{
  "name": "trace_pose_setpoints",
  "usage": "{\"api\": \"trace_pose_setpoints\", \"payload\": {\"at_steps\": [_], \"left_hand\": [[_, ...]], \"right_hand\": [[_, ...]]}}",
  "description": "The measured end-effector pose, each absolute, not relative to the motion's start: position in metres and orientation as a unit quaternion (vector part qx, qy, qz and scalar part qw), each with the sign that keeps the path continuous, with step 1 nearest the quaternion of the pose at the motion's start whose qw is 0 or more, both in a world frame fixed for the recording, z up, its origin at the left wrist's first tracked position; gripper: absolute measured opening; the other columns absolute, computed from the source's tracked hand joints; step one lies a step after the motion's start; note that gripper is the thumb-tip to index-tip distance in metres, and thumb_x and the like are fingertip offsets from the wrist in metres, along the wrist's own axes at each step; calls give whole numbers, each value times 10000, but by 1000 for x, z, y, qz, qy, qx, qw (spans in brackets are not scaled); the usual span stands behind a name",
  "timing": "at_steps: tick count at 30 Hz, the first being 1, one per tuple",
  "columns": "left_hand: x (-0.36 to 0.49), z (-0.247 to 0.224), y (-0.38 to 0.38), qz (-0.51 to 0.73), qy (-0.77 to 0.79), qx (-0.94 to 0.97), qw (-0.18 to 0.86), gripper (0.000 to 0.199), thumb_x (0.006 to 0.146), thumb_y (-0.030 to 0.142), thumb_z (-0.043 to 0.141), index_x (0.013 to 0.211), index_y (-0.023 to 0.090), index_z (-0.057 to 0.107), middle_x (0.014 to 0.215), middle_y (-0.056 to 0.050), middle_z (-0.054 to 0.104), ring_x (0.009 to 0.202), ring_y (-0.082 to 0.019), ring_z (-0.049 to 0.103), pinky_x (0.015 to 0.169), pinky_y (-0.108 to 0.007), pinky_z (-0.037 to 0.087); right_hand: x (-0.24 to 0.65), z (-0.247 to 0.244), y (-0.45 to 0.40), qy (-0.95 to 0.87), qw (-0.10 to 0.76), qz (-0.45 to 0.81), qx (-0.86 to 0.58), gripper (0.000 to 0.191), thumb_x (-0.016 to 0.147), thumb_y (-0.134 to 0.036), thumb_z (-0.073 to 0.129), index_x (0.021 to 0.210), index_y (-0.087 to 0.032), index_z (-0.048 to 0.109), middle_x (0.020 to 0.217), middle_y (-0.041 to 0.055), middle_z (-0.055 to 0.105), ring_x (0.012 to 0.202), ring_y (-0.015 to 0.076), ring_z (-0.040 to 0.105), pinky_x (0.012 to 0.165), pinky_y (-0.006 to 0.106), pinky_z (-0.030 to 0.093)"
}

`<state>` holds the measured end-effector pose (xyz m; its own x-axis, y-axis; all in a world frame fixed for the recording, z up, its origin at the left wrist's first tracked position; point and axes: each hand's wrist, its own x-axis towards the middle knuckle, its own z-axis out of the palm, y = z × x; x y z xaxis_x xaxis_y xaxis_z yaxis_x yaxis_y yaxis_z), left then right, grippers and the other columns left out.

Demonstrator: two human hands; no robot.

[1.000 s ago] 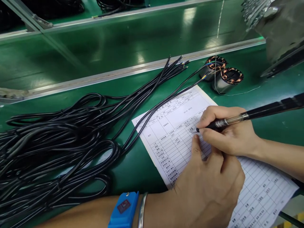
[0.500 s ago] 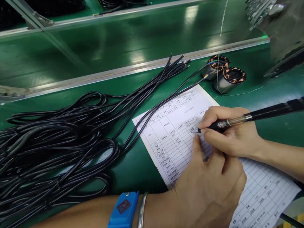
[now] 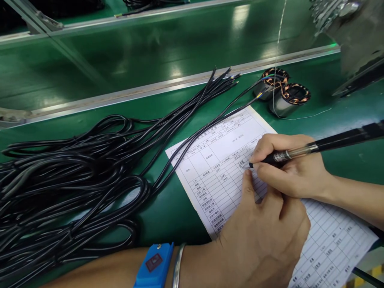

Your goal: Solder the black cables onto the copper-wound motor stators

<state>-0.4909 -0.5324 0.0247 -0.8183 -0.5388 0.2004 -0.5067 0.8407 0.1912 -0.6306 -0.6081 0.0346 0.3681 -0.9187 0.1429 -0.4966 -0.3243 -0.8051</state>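
My right hand (image 3: 292, 170) is closed around a black pen (image 3: 300, 152), its tip on a row of the printed form (image 3: 207, 188). Handwritten entries show in some of the form's cells. My left hand (image 3: 264, 232) rests on the paper just below the pen tip, the index finger stretched out and the other fingers loosely bent, holding nothing. A blue wrist strap (image 3: 154, 264) and a silver bangle (image 3: 179, 266) are on my left wrist. Both hands cover the middle of the sheet.
Bundled black cables (image 3: 90, 180) fill the left of the green bench (image 3: 168, 216). Two cables cross the form's upper corner to two stators (image 3: 291, 100) with copper windings. A thin wire strand (image 3: 279, 44) hangs by them. A metal-edged ledge (image 3: 135, 92) runs behind.
The whole view has shifted very slightly. Both hands and the pen stay in nearly the same place on the form.
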Motion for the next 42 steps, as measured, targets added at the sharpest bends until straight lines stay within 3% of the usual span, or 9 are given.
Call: {"api": "trace_pose_setpoints", "payload": {"at_steps": [21,42], "left_hand": [[-492,26,-533,-53,-951,280,120,451,953,251,378,1316,81,585,1294,-150,572,1189,-360,501,1009,-612,418],[-489,29,-537,-82,-956,261,109,457,967,245,360,1349,70,539,1233,-136,571,1189,-345,486,1025,-643,409]], "right_hand": [[-632,31,-609,438,336,-328,-767,104,661,-116,564,634,-214,545,542,-24,582,443,86,461,377,231,339],[-633,31,-611,456,341,-325,-755,139,645,-95,572,622,-224,524,555,-23,578,459,103,442,393,270,329]]}}
